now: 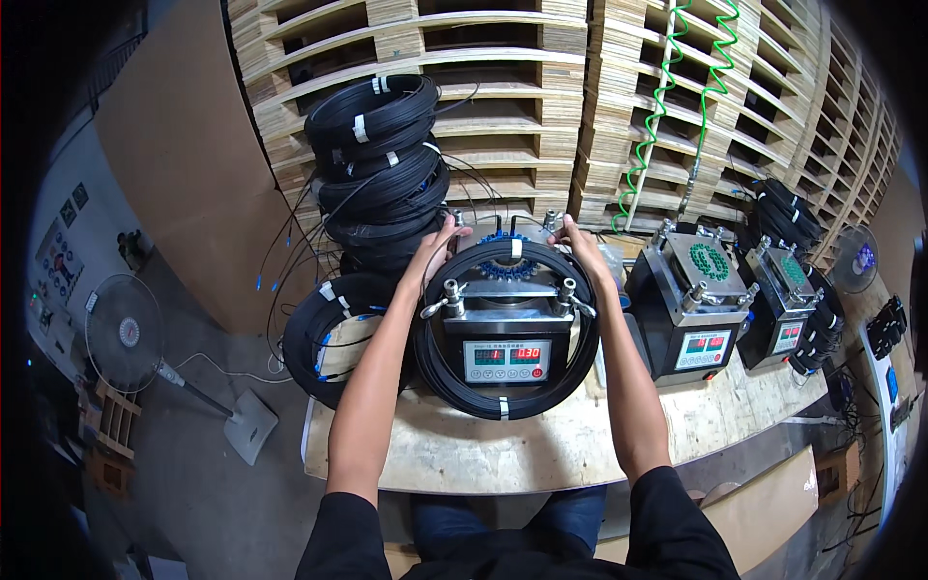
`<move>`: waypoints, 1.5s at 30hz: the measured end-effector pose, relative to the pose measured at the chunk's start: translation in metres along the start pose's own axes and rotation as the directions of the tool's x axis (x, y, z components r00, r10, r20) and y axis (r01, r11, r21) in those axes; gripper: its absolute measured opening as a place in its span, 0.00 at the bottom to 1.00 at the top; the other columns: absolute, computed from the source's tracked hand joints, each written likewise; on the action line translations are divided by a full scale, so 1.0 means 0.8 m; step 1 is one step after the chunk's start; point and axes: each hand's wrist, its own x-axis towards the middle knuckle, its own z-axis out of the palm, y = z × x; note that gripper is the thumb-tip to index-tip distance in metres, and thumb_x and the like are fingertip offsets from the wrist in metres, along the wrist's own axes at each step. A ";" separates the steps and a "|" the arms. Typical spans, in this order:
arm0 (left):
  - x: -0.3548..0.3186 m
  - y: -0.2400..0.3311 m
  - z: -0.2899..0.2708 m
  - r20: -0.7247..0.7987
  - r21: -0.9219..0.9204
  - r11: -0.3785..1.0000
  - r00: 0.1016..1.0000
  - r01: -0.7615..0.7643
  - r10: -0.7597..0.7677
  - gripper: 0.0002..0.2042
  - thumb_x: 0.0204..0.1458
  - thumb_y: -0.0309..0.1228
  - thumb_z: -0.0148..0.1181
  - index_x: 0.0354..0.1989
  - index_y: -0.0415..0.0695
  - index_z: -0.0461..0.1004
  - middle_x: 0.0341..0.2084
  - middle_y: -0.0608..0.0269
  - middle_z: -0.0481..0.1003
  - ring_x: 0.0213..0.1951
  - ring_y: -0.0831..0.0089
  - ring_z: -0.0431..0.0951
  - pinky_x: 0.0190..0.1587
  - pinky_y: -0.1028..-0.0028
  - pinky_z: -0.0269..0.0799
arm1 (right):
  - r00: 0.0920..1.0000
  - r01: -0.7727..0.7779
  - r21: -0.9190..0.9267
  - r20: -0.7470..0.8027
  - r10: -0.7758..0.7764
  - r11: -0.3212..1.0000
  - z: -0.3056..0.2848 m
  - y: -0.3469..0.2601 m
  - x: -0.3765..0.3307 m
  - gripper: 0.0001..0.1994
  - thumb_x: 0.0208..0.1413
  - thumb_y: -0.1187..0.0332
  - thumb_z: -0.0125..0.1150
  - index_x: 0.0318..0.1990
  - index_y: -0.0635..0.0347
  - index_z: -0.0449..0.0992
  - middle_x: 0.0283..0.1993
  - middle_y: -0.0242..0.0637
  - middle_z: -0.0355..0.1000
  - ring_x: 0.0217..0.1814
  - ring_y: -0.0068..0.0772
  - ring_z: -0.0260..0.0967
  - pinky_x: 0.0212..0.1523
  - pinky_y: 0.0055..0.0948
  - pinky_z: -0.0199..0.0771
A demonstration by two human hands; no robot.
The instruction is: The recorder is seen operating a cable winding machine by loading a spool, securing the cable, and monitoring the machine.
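Directly in front of me stands a black polishing machine (507, 362) with red and green digits on its front panel. A large coil of black cable (504, 407), bound with white tape, hangs round its front. Blue connectors (507, 272) form a ring on the machine's top. My left hand (437, 253) is closed at the far left clamp post (458, 220). Opposite it, my right hand (583, 249) closes at the far right clamp post (551, 221). Fingers partly hide what each hand grips. The two near clamps (451, 296) have silver levers pointing outward.
Tall stacked cable coils (372, 126) stand behind left, with another coil (304, 333) beside the machine. Two similar machines (688, 309) (781, 290) stand to the right. Wooden pallets (503, 116) rise behind the table (464, 464). Green spiral hoses (657, 106) hang there. A fan (126, 333) stands left.
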 end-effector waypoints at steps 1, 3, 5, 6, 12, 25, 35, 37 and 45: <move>0.001 0.000 -0.001 0.008 0.026 1.000 1.000 0.001 -0.001 0.35 0.62 0.64 0.44 0.49 0.42 0.82 0.30 0.70 0.74 0.25 0.82 0.61 0.29 0.81 0.59 | 1.000 0.003 0.017 0.009 -0.003 1.000 -0.001 0.002 0.001 0.36 0.69 0.38 0.37 0.35 0.63 0.82 0.37 0.37 0.79 0.48 0.32 0.73 0.60 0.34 0.64; 0.000 -0.002 -0.005 0.012 -0.022 1.000 1.000 0.015 -0.015 0.35 0.62 0.64 0.43 0.48 0.42 0.83 0.28 0.71 0.73 0.26 0.82 0.60 0.31 0.81 0.58 | 1.000 0.009 0.020 -0.009 -0.009 1.000 0.005 -0.005 -0.003 0.36 0.68 0.38 0.39 0.34 0.65 0.82 0.37 0.38 0.79 0.46 0.32 0.73 0.57 0.33 0.66; -0.002 -0.001 -0.010 0.047 0.024 0.997 0.997 0.067 -0.068 0.35 0.63 0.64 0.43 0.48 0.42 0.83 0.27 0.72 0.71 0.27 0.83 0.60 0.32 0.81 0.58 | 1.000 -0.011 -0.010 -0.012 0.011 1.000 0.006 -0.006 -0.005 0.36 0.68 0.38 0.40 0.32 0.65 0.82 0.34 0.38 0.78 0.44 0.31 0.72 0.53 0.31 0.67; -0.001 0.001 -0.007 0.050 -0.008 0.997 0.996 0.071 -0.071 0.35 0.63 0.64 0.43 0.48 0.42 0.82 0.25 0.72 0.70 0.26 0.83 0.61 0.31 0.81 0.58 | 0.999 -0.009 0.007 -0.032 0.009 1.000 0.006 -0.005 -0.002 0.37 0.67 0.37 0.41 0.29 0.66 0.81 0.32 0.38 0.78 0.40 0.30 0.71 0.49 0.31 0.68; 0.000 0.006 -0.001 0.081 -0.040 0.996 0.994 0.078 -0.074 0.36 0.65 0.63 0.38 0.49 0.41 0.81 0.35 0.64 0.77 0.36 0.78 0.73 0.41 0.80 0.66 | 0.996 -0.084 0.002 0.021 0.084 0.996 -0.004 -0.002 0.005 0.37 0.67 0.36 0.41 0.28 0.65 0.81 0.29 0.36 0.76 0.36 0.27 0.70 0.45 0.29 0.68; -0.001 -0.002 -0.011 -0.017 -0.012 0.999 0.999 0.033 -0.033 0.35 0.62 0.63 0.45 0.47 0.40 0.82 0.30 0.68 0.75 0.25 0.83 0.67 0.28 0.82 0.62 | 0.996 -0.083 0.067 0.018 0.082 0.994 0.012 -0.032 -0.015 0.35 0.68 0.38 0.42 0.28 0.64 0.79 0.27 0.32 0.72 0.32 0.24 0.66 0.37 0.25 0.66; -0.002 -0.005 -0.010 0.039 -0.011 1.000 0.999 -0.020 0.020 0.16 0.64 0.37 0.59 0.50 0.37 0.80 0.39 0.65 0.79 0.37 0.82 0.75 0.41 0.82 0.69 | 0.945 -0.271 0.118 -0.156 0.288 0.955 -0.012 0.012 0.063 0.27 0.58 0.41 0.62 0.32 0.60 0.75 0.20 0.31 0.71 0.15 0.21 0.60 0.15 0.24 0.52; -0.007 -0.007 -0.009 0.042 -0.032 0.998 0.997 -0.058 0.060 0.14 0.62 0.33 0.60 0.51 0.37 0.79 0.43 0.63 0.80 0.42 0.80 0.77 0.46 0.81 0.70 | 0.920 -0.382 0.116 -0.051 0.390 0.917 -0.015 0.010 0.081 0.26 0.57 0.41 0.65 0.30 0.59 0.74 0.17 0.26 0.64 0.14 0.19 0.55 0.15 0.24 0.48; 0.005 -0.022 -0.009 0.042 -0.095 0.993 0.996 -0.072 0.076 0.17 0.59 0.29 0.64 0.54 0.36 0.76 0.43 0.63 0.80 0.41 0.82 0.76 0.47 0.81 0.71 | 0.957 -0.275 0.769 0.280 0.082 0.577 -0.020 0.068 0.088 0.08 0.67 0.64 0.57 0.42 0.59 0.73 0.31 0.29 0.71 0.24 0.18 0.61 0.26 0.19 0.63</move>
